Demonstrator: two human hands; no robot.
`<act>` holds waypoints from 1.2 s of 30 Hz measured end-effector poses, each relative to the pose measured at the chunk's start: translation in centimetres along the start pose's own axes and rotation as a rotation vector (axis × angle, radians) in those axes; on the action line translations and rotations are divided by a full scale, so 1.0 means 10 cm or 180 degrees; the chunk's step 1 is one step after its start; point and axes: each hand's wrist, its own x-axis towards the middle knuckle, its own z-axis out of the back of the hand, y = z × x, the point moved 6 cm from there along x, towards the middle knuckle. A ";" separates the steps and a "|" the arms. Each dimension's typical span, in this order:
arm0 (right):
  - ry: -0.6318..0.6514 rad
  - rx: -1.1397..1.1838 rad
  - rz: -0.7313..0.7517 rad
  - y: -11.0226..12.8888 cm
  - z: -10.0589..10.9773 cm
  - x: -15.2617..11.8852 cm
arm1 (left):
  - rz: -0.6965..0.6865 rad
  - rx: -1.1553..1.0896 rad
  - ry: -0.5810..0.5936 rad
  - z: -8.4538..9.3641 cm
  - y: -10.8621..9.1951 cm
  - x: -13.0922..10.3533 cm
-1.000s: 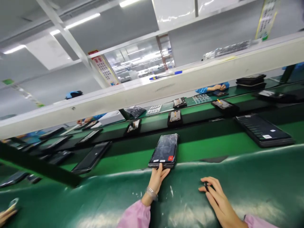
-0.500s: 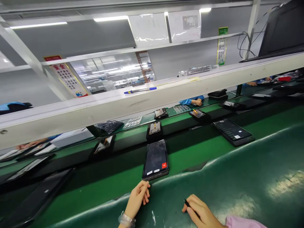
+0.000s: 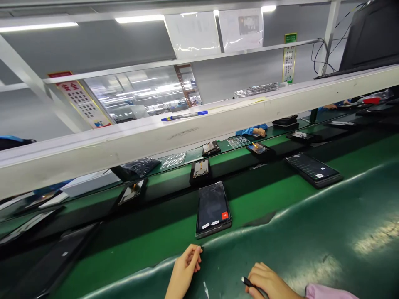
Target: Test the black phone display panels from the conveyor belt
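Observation:
In my right hand (image 3: 266, 282) is a black cable plug (image 3: 246, 281) with a pale metal tip, its fingers closed round it just above the green mat. My left hand (image 3: 186, 268) hovers by the mat's raised edge with its fingers curled together. Whether anything small sits between those fingertips I cannot make out. Just beyond it lies a dark tablet (image 3: 213, 205) with a red sticker and two white labels at its near end, resting on a black base. Neither hand touches this tablet.
Another dark tablet (image 3: 313, 168) lies to the right, and a further one (image 3: 59, 257) at the left. Behind, opened devices (image 3: 200, 168) stand in a row on the green line. A white shelf beam (image 3: 218, 128) crosses above, carrying a pen (image 3: 183, 116). A co-worker's hand (image 3: 259, 132) shows beyond.
The near tablet and the right-hand one have shifted right in view. My left hand has moved slightly right and lower, its fingers more curled. The plug's metal tip now shows in my right hand.

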 end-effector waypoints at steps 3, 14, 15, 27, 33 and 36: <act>0.0026 0.0094 -0.0025 0.04 0.04 0.00 | 0.0008 -0.0027 0.0003 0.00 -0.03 -0.02; 0.0038 0.0123 -0.0020 0.08 0.07 0.00 | -0.0080 0.0113 0.0015 0.00 -0.01 -0.03; 0.0043 0.0113 -0.0012 0.08 0.08 0.00 | -0.0083 0.0118 0.0019 0.00 0.00 -0.03; 0.0055 0.0169 -0.0070 0.12 0.11 -0.01 | -0.0117 0.0226 0.0013 0.00 0.04 -0.03; 0.0063 0.0165 -0.0079 0.13 0.10 0.00 | -0.0133 0.0174 0.0007 -0.01 0.06 -0.02; 0.0062 0.0163 -0.0069 0.14 0.10 0.00 | -0.0137 0.0160 0.0004 -0.01 0.07 -0.02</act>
